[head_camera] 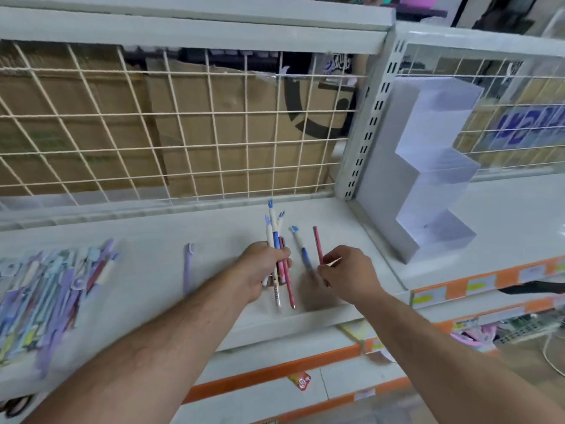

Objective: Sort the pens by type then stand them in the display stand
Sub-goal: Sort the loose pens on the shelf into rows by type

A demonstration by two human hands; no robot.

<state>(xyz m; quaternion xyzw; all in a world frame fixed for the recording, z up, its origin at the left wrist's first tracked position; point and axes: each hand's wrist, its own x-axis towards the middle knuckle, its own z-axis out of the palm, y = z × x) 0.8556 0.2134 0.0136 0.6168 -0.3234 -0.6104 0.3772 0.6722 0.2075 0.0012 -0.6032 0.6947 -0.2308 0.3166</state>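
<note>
Left fingers [282, 254] curled round pen bundle [276, 237], right fingers [329, 259] pinching pink pen [317, 241].

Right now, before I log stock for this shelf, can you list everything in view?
pen bundle: several, blue-white and pink, gripped in left hand
pink pen: one, pink, pinched by right hand
blue-white pen: one, blue and white, between the hands; held or lying, unclear
purple pen: one, purple, lying alone on shelf
pen pile: many, purple, blue, pink, shelf's left end
display stand: one, white, stepped, on the right-hand shelf
shelf: one, white, under the pens
wire grid: one, cream, behind shelf
cardboard boxes: several, brown, behind grid
left hand: one, grips pen bundle
right hand: one, pinches pink pen
</note>
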